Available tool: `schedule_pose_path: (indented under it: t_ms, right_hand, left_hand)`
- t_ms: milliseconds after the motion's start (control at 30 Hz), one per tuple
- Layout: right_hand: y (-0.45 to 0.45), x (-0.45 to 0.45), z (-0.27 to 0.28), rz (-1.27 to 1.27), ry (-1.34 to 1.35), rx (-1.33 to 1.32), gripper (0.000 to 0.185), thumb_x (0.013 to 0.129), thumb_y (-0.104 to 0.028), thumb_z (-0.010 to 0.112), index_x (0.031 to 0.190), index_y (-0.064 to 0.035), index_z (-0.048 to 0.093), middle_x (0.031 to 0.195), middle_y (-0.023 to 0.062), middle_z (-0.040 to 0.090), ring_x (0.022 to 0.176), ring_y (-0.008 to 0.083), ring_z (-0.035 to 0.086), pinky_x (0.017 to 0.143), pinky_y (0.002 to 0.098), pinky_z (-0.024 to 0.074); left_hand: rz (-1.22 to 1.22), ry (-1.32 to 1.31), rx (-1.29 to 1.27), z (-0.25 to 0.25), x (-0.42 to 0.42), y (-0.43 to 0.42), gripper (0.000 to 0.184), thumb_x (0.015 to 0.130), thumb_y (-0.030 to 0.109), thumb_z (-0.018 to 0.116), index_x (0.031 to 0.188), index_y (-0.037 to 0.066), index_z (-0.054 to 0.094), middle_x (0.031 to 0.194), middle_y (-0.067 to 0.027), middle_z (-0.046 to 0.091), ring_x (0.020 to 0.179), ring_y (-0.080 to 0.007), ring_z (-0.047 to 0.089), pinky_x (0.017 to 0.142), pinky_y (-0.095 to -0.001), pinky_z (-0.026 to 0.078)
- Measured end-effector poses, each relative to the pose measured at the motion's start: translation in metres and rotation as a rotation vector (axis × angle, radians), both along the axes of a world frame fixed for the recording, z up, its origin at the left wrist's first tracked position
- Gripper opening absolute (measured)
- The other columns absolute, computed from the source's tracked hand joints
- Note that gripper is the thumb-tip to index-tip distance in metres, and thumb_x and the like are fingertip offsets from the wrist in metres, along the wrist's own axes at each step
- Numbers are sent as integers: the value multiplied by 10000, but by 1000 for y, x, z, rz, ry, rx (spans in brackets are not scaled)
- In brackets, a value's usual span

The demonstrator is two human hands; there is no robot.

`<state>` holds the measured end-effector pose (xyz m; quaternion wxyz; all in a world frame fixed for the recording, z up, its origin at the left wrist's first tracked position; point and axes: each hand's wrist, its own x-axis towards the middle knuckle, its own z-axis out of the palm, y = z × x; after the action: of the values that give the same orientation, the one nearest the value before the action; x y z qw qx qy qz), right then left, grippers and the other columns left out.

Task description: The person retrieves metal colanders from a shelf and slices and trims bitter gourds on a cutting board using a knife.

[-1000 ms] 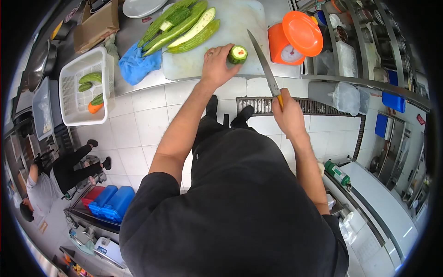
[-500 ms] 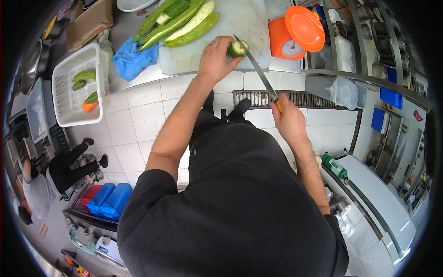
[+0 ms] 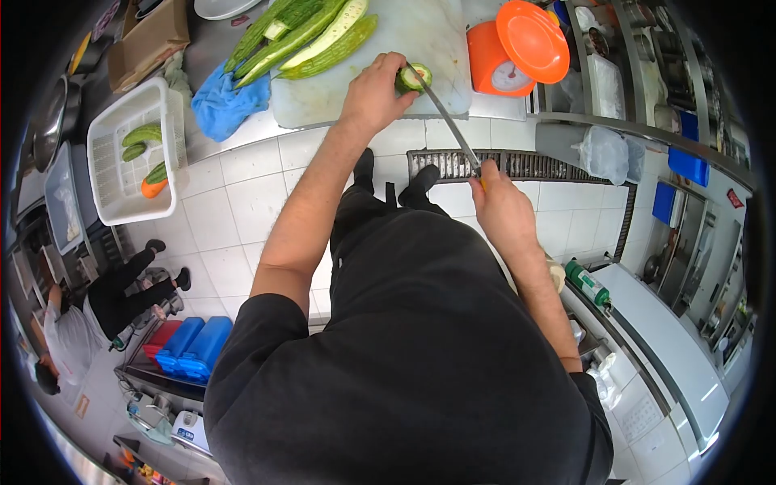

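On the white cutting board (image 3: pixel 323 101), my left hand (image 3: pixel 376 93) has its fingers closed around a short piece of green zucchini (image 3: pixel 417 76), its pale cut face showing. My right hand (image 3: pixel 505 206) grips the yellow handle of a long knife (image 3: pixel 453 125). The blade slants up and left, its tip end over the cut face; whether it bites into the flesh I cannot tell. Long ribbed green zucchinis (image 3: pixel 327 52), some cut open with pale flesh, lie at the board's upper left. A crumpled blue cloth (image 3: pixel 228 103) touches the board's left side.
Right of the board stands an orange kitchen scale (image 3: pixel 489 56) with a round pan. To the left, a white plastic basket (image 3: pixel 101 174) holds several vegetables. Metal shelving (image 3: pixel 647 129) runs along the right. Another person (image 3: pixel 77 331) is at the far left.
The view has shifted slightly. The knife has moved a little left relative to the zucchini piece, its blade now lying across more of the cut face. Both hands keep their grip.
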<state>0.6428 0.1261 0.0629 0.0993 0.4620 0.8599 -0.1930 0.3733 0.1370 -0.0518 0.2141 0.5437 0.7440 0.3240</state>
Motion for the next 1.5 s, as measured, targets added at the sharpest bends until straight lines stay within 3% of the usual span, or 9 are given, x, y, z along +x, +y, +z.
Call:
schedule_pose_path:
  t_ms: [267, 433, 567, 733, 933, 1033, 1267, 1367, 1500]
  right_hand:
    - [14, -15, -63, 5, -67, -86, 264, 1057, -275, 552, 1108, -22, 496, 861, 241, 704, 793, 444, 713, 693, 550, 567]
    - [20, -19, -107, -21, -51, -136, 269, 1059, -281, 543, 1121, -26, 485, 863, 255, 719, 817, 459, 716, 710, 575, 562]
    - [26, -14, -110, -15, 17, -163, 272, 1056, -277, 543, 1127, -23, 477, 845, 258, 717, 827, 468, 711, 715, 578, 558]
    - [31, -8, -103, -2, 95, -160, 266, 1053, -260, 557, 1099, -13, 470, 786, 272, 692, 773, 497, 680, 680, 600, 528]
    - [21, -11, -105, 4, 30, -94, 260, 1054, -260, 555, 1109, -18, 474, 807, 262, 705, 793, 480, 698, 698, 596, 538]
    - [22, -18, -96, -16, -72, -150, 268, 1058, -279, 538, 1162, -39, 475, 903, 255, 732, 852, 453, 725, 747, 570, 566]
    - [38, -29, -115, -2, 71, -168, 286, 1050, -278, 569, 1156, -27, 482, 880, 259, 726, 863, 464, 716, 756, 579, 553]
    - [45, -21, -107, -18, 154, -209, 301, 1046, -281, 580, 1152, -16, 484, 872, 266, 718, 867, 477, 704, 760, 586, 539]
    - [43, -16, -99, -54, 152, -262, 317, 1046, -288, 584, 1158, -6, 490, 863, 270, 712, 859, 485, 695, 753, 592, 529]
  left_hand:
    - [-3, -25, 21, -9, -2, 1, 513, 805, 192, 860, 1205, 77, 559, 1187, -112, 648, 1084, -289, 681, 927, -414, 557]
    - [13, -91, 134, -28, 0, 1, 569, 783, 208, 870, 1246, 70, 569, 1200, -125, 653, 1113, -352, 643, 957, -453, 522]
    - [42, 36, 186, -35, 7, 0, 620, 775, 242, 895, 1268, 34, 582, 1233, -148, 653, 1139, -337, 653, 976, -421, 530]
    - [80, -29, 144, -30, 13, -7, 607, 789, 243, 880, 1271, 20, 586, 1229, -168, 650, 1145, -339, 649, 974, -416, 530]
    - [73, -64, 155, -32, 17, -4, 591, 800, 225, 853, 1282, 28, 575, 1235, -174, 641, 1147, -361, 641, 966, -438, 534]
    - [83, -77, 195, -39, 16, -3, 581, 800, 215, 842, 1280, 33, 570, 1242, -172, 632, 1147, -371, 637, 964, -445, 535]
    - [146, -71, 276, -40, 20, -6, 574, 780, 182, 847, 1265, 14, 589, 1227, -176, 636, 1111, -355, 637, 968, -429, 530]
    - [120, 236, 188, -23, 13, -13, 590, 783, 206, 831, 1308, 54, 609, 1249, -158, 641, 1124, -356, 629, 978, -439, 515]
    - [14, 422, -85, -13, 3, -20, 634, 789, 234, 822, 1379, 115, 627, 1288, -134, 643, 1175, -349, 617, 1013, -445, 493]
